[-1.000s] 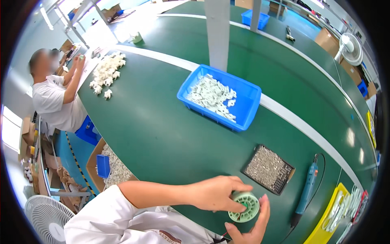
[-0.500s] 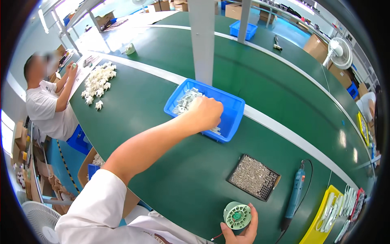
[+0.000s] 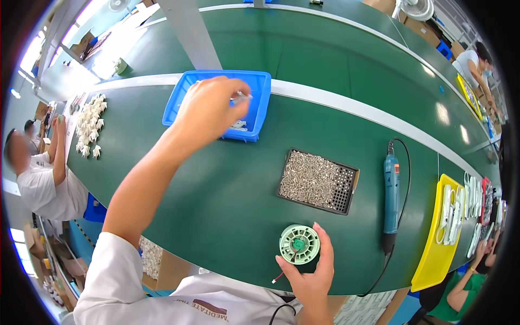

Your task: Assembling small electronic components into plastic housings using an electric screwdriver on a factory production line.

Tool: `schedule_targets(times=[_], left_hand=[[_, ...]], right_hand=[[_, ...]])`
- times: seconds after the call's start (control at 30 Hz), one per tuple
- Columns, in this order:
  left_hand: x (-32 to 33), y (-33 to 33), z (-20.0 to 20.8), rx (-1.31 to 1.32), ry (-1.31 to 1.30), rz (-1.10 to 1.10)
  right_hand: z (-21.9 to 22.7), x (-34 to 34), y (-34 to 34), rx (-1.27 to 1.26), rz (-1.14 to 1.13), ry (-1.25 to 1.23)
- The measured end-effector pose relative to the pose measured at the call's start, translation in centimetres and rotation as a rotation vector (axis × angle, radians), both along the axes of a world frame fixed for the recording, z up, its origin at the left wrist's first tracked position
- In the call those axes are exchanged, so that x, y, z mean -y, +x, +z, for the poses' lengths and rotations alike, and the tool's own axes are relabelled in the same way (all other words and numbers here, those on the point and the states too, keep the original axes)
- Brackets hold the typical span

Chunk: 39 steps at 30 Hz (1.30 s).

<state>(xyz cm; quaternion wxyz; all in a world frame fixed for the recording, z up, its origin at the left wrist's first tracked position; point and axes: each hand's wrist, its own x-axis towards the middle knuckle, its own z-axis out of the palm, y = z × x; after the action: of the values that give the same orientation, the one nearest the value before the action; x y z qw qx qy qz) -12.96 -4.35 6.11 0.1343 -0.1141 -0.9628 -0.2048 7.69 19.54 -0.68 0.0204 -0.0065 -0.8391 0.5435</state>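
Head view shows a broad, smooth green desk [image 3: 238, 179] crossed by a curved white strip [image 3: 325, 96]. Toward the right side lies a long yellow plastic tray [image 3: 426, 271] carrying white looped pieces [image 3: 449, 214]. Across the line of the strip sits a rectangular blue plastic bin [image 3: 262, 103], its small pale contents mostly hidden by the person's arm. At the far left spreads a loose pile of angular off-white pieces [image 3: 90, 127]. A slim teal electric screwdriver [image 3: 391, 189] lies between the yellow tray and a shallow black perforated tray [image 3: 343, 190], which holds many small silvery metal pieces [image 3: 309, 179].

The left hand [image 3: 214, 105] is over the bin, its grip nearly closed on a small pale piece [image 3: 241, 97], whose shape is blurred. Near the desk's front edge, the right hand [image 3: 313, 271] holds a round, ribbed, pale green plastic housing [image 3: 299, 245], its grip spread to the housing's width, thumb and fingers around the rim. From the housing trails a thin red lead [image 3: 281, 274] with a white end.
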Motion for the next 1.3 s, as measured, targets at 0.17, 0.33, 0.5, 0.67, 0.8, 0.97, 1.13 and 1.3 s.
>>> schedule_targets(times=[0.17,0.33,0.5,0.67,0.8,0.97,1.13,1.3], left_hand=[[-5.6,10.6,1.0,0.07,-0.064,-0.682],[-7.6,14.0,-2.4,0.007,-0.089,-0.793],[-8.0,13.7,-2.3,0.024,-0.216,-0.804],[-7.9,13.5,-2.4,0.065,-0.182,-0.803],[-7.5,13.6,-2.6,0.153,-0.094,-0.748],[-7.4,13.6,-2.6,0.134,-0.139,-0.766],[-7.5,13.5,-2.1,0.163,-0.152,-0.713],[-7.0,13.4,-3.0,0.245,0.335,-0.634]], right_hand=[[-1.2,0.3,-0.1,-0.12,0.024,0.073],[-1.8,0.5,-0.1,-0.212,0.029,0.109],[-2.0,0.3,-0.3,-0.254,0.04,0.134],[-2.0,0.2,-0.3,-0.25,0.048,0.125],[-2.0,0.3,-0.3,-0.26,0.05,0.119],[-2.0,0.2,-0.3,-0.264,0.056,0.128],[-1.9,0.4,-0.3,-0.233,0.056,0.115],[-2.0,0.4,-0.2,-0.24,0.039,0.081]])
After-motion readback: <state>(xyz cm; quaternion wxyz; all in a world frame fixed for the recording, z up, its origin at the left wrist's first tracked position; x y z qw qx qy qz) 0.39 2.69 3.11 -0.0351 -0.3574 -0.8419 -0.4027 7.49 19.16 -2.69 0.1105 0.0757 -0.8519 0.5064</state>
